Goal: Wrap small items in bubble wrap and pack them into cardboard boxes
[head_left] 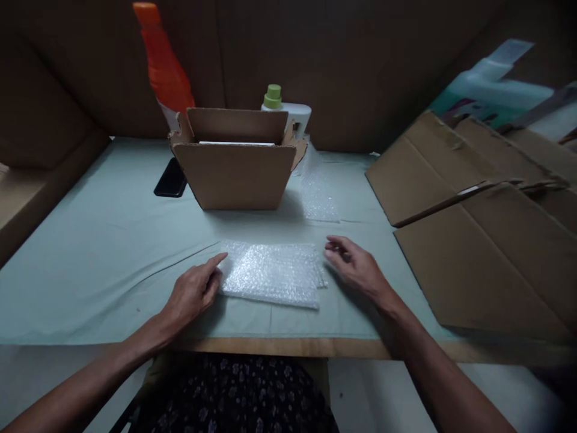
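From the head view we see our left hand (195,293) resting on the desk (90,252), which is covered in a pale green cloth. Its fingers (215,262) are loosely extended and grasp nothing; the index finger touches the left edge of the flat, folded rectangle of clear bubble wrap (271,273). Our right hand (356,264) hovers just off the wrap's right edge, fingers (334,245) slack and slightly curled, also empty, and we cannot tell whether they touch the wrap.

The bubble wrap lies between the two sets of fingers, its long axis running left to right from one hand to the other. It sits to the right of the left fingers and to the left of the right fingers. The left hand is the nearer, being in contact.

Beyond the fingertips, further across the desk, stands an open brown cardboard box (234,168), with a second loose sheet of bubble wrap (318,195) just to its right. A black phone (171,178) lies left of the box. Behind it stand an orange plastic bottle (164,66) and a white bottle with a green cap (282,107). Flattened brown cardboard sheets (478,240) lie well off to the right of the right fingers.
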The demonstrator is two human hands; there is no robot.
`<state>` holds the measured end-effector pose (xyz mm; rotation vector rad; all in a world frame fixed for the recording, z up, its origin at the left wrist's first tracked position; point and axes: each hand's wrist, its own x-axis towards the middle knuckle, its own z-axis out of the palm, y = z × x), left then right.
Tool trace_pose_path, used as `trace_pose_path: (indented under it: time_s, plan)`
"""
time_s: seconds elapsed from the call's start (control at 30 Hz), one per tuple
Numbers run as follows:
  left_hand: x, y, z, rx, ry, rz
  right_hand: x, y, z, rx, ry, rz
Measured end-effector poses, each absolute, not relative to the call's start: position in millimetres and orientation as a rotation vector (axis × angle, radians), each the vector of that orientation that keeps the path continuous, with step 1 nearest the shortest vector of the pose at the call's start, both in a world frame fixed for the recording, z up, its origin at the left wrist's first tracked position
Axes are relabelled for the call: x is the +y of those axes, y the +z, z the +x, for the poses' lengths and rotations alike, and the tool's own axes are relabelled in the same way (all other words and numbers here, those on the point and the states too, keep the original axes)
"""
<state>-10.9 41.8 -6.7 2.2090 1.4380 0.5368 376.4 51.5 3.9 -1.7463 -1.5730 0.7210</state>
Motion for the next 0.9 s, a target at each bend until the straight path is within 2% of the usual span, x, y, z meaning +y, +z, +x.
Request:
trace_pose_path:
  time_s: [0.17,0.3,0.5,0.57,0.7,0.8,0.9]
  plan:
    - [40,-11,-12,1.448,0.605,2.433,63,-2,346,-2.083,0.436,-1.749]
    - [34,-10,-21,1.488,0.571,2.42,70,5,374,-2.025,0.347,-1.81]
    - [26,1,-34,1.7,0.402,2.185,43,29,416,-1.995,-0.247,-2.059]
    - [26,6,-34,1.806,0.334,2.132,26,35,401,-1.993,-0.185,-2.001]
    - [28,6,-20,1.82,0.182,2.151,4,32,342,-2.168,0.261,-1.935]
    - [26,-1,-8,1.732,0.119,2.192,-4,14,303,-2.208,0.332,-1.931]
    - [12,-3,-17,1.643,0.171,2.113,-21,-3,278,-2.12,0.46,-1.741]
